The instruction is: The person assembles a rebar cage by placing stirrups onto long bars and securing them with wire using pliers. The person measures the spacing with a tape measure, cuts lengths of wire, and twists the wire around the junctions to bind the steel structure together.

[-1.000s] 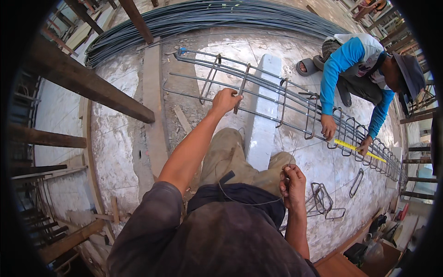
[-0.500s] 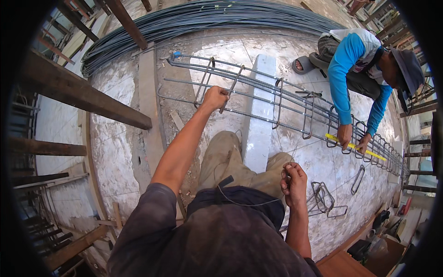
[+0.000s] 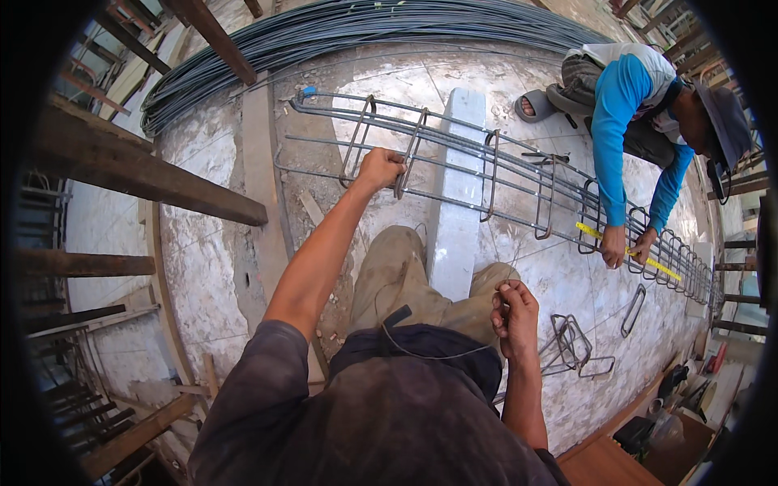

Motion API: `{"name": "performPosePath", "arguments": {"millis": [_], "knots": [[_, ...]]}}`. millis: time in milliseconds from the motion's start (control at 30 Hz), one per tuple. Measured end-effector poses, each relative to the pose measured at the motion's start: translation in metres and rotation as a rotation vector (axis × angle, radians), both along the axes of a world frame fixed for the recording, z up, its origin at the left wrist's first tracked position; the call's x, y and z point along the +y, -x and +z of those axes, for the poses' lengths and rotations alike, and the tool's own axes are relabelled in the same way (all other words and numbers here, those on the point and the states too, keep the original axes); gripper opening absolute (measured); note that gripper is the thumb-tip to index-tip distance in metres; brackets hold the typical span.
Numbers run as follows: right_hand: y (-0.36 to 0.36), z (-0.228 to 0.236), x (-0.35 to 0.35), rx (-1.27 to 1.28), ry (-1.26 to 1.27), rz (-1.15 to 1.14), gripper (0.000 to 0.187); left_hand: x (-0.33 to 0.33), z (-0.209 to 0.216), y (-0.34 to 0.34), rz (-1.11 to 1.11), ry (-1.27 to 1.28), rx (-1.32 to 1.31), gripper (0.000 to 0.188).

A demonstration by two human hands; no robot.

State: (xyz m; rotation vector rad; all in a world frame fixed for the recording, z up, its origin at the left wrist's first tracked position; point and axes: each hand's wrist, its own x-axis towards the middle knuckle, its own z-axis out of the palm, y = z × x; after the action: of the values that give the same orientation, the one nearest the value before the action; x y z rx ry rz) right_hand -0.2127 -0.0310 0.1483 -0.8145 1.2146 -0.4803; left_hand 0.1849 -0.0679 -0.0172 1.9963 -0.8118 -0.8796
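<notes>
My left hand (image 3: 381, 169) is closed on a bent steel stirrup (image 3: 415, 146), one of several hung around the long bars of a rebar cage (image 3: 478, 182). A second stirrup (image 3: 356, 138) stands just left of that hand. My right hand (image 3: 515, 316) is raised over my right knee, with thumb and fingers pinched together. A thin tie wire appears to come from this pinch, though it is hard to make out. The cage runs from the upper left to the far right and passes over a pale block (image 3: 458, 194) between my legs.
A co-worker in blue sleeves (image 3: 612, 134) crouches at right, holding a yellow measuring tape (image 3: 664, 269) along the cage. Loose stirrups (image 3: 571, 336) lie on the floor at right. Long rods (image 3: 365, 31) are bundled at the back. Timber props (image 3: 162, 166) slant in from the left.
The stirrup at my left hand now stands a little more upright; that hand has barely shifted. My right hand stays pinched in place. The co-worker's hands and tape have moved slightly right.
</notes>
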Motion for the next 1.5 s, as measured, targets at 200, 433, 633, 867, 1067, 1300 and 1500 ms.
{"name": "performPosePath", "arguments": {"millis": [200, 433, 633, 867, 1067, 1300, 1500], "knots": [[0.002, -0.004, -0.005, 0.032, 0.004, 0.041, 0.013, -0.001, -0.008, 0.005, 0.043, 0.029, 0.023, 0.032], [0.061, -0.019, -0.035, 0.112, 0.031, -0.154, 0.016, -0.003, -0.016, 0.006, 0.051, 0.076, 0.188, 0.03], [0.092, -0.037, -0.041, 0.168, -0.023, -0.321, 0.018, -0.001, -0.016, 0.007, 0.073, 0.09, 0.191, 0.029], [0.082, -0.048, -0.031, 0.107, -0.052, -0.25, 0.015, 0.0, -0.013, 0.01, 0.11, 0.124, 0.295, 0.027], [0.077, -0.049, -0.032, 0.106, -0.049, -0.228, 0.014, 0.0, -0.012, 0.005, 0.088, 0.115, 0.365, 0.027], [0.068, -0.054, -0.029, 0.112, -0.058, -0.2, 0.014, 0.012, -0.018, -0.011, -0.113, 0.048, 0.088, 0.036], [0.064, -0.054, -0.025, 0.158, -0.045, -0.181, 0.015, 0.007, -0.004, -0.006, -0.326, -0.059, 0.167, 0.038]]}}
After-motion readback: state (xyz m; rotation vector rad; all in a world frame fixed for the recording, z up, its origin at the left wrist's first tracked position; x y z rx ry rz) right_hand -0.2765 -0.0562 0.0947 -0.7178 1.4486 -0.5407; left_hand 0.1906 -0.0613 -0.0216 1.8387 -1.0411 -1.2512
